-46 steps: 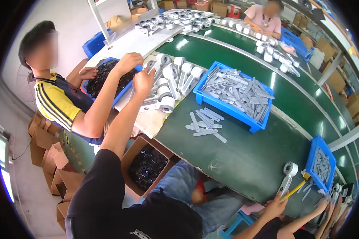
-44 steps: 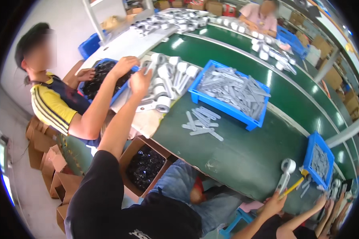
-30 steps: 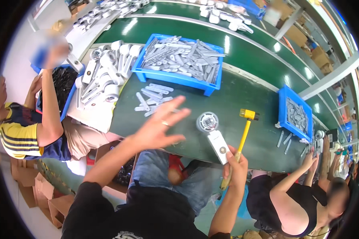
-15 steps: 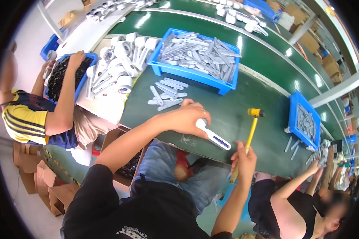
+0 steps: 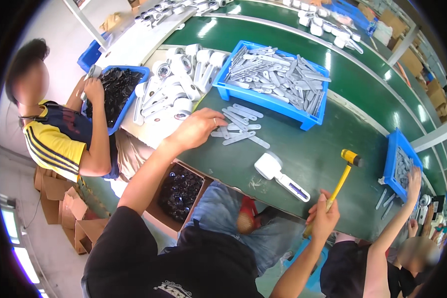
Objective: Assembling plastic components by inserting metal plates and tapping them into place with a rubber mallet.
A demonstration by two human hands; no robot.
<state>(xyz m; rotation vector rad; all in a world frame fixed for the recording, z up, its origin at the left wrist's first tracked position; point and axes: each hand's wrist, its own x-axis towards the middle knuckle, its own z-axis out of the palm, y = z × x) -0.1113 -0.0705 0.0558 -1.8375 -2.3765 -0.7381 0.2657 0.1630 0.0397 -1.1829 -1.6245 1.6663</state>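
My right hand (image 5: 325, 216) grips a mallet (image 5: 338, 186) by its yellow handle, the yellow-and-black head raised over the table. To its left, a white plastic part (image 5: 292, 186) with a round head and a long slotted handle lies on the green tabletop, touched by neither hand. My left hand (image 5: 199, 130) reaches to the near-left end of a loose pile of flat grey strips (image 5: 241, 138). Its fingers stretch toward the strips and look apart, though the fingertips are partly hidden.
Behind the pile stands a blue bin (image 5: 270, 105) full of grey strips; a smaller blue bin (image 5: 390, 164) is at right, with a co-worker's hand (image 5: 413, 183) in it. White parts (image 5: 176, 92) are heaped at left beside another worker. A carton (image 5: 173, 218) of dark pieces sits below.
My left hand has let go of the white part and moved left to the grey strips. The white part now lies on the table. My right hand still holds the mallet.
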